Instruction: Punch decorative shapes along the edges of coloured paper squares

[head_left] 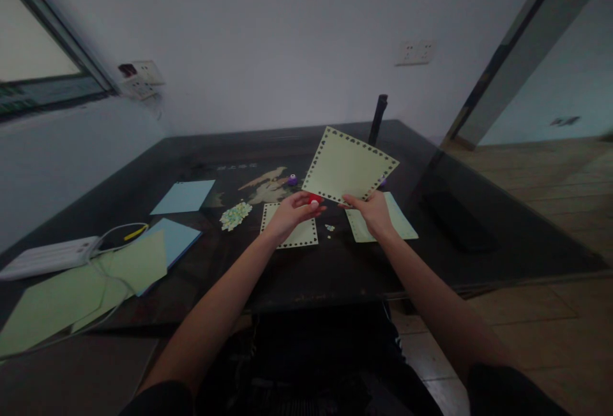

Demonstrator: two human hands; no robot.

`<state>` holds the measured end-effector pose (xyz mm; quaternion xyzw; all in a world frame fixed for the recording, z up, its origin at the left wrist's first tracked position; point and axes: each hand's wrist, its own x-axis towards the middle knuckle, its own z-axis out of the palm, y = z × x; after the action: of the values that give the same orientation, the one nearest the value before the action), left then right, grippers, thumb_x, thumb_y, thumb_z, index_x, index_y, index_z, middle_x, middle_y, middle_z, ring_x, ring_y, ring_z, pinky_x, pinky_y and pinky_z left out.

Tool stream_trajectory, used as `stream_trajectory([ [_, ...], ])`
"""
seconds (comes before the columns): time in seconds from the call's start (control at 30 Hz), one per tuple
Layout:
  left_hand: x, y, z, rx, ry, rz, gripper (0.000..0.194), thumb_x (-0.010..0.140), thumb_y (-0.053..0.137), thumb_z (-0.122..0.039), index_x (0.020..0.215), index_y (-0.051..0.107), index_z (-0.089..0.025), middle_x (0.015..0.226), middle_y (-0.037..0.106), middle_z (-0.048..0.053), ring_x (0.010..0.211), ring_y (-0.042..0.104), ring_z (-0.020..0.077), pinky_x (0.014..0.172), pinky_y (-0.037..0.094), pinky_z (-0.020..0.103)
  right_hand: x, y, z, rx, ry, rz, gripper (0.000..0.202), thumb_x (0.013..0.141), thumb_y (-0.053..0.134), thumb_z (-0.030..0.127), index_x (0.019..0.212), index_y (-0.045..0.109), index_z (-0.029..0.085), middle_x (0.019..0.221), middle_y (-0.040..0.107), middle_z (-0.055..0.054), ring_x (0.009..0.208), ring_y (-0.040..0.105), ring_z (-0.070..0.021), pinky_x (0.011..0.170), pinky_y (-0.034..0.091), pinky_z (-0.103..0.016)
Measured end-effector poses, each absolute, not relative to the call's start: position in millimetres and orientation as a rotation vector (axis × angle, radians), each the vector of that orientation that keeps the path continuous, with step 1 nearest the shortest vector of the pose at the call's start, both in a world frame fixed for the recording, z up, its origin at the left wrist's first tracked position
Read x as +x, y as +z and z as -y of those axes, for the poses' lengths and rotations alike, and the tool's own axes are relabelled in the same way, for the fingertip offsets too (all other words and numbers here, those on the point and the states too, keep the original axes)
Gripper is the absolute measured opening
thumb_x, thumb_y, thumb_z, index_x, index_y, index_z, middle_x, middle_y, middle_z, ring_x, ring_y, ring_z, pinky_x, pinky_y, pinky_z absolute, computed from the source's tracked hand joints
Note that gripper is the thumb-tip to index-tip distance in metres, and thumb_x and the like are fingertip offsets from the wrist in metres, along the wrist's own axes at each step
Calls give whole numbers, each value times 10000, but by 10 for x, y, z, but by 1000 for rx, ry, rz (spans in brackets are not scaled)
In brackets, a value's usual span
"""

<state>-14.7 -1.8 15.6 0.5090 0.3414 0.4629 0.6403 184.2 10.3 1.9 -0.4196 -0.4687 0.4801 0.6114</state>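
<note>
My right hand [376, 213] pinches the lower edge of a pale yellow-green sheet of paper [350, 164], which is tilted up above the desk. Small dark cut-out holes run along the sheet's edges. In my left hand [291, 213] is a small red craft punch [315, 199] with a white part, close to the sheet's lower left corner. Beneath that hand lies another hole-edged sheet [301, 235], partly covered. A further pale sheet [402, 221] rests under my right hand. Loose paper bits [330, 228] lie between the two lower sheets.
A heap of paper cut-outs [235, 215] and a purple punch [292, 180] lie on the dark desk [330, 275]. At left are blue paper [184, 196], green sheets [62, 295] and a white power strip [50, 258] with its cable. A black stick [378, 119] stands behind; a black object [457, 221] lies right.
</note>
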Motion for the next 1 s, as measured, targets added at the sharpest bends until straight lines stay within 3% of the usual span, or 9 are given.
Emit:
stream_trajectory([
  [0.63, -138, 128, 3, 1125, 1072, -784, 274, 713, 724, -263, 911, 600, -119, 1014, 647, 107, 894, 663, 203, 874, 494, 340, 1839, 20, -89, -949, 1111, 1085, 383, 549, 784, 277, 890, 684, 134, 899, 723, -80, 768, 682, -230, 733, 576, -405],
  [0.77, -144, 135, 6, 1117, 1077, -841, 313, 694, 737, -295, 918, 602, -124, 1019, 652, 105, 839, 667, 188, 789, 498, 314, 1841, 6, -103, -948, 1108, 1118, 419, 542, 786, 296, 909, 678, 128, 893, 723, -82, 762, 680, -229, 724, 579, -411],
  [0.9, -143, 138, 3, 1157, 1093, -932, 314, 689, 736, -324, 906, 626, -125, 892, 672, 79, 717, 634, 126, 650, 456, 243, 1851, -13, -124, -986, 1117, 1151, 431, 530, 788, 299, 909, 677, 128, 911, 721, -89, 760, 679, -235, 722, 582, -424],
  [1.0, -130, 129, -5, 1103, 1119, -889, 316, 660, 758, -295, 899, 640, -125, 820, 665, 56, 679, 600, 99, 654, 445, 233, 1862, -22, -134, -1017, 1128, 1166, 408, 521, 788, 286, 881, 679, 129, 898, 721, -96, 748, 678, -239, 712, 585, -432],
])
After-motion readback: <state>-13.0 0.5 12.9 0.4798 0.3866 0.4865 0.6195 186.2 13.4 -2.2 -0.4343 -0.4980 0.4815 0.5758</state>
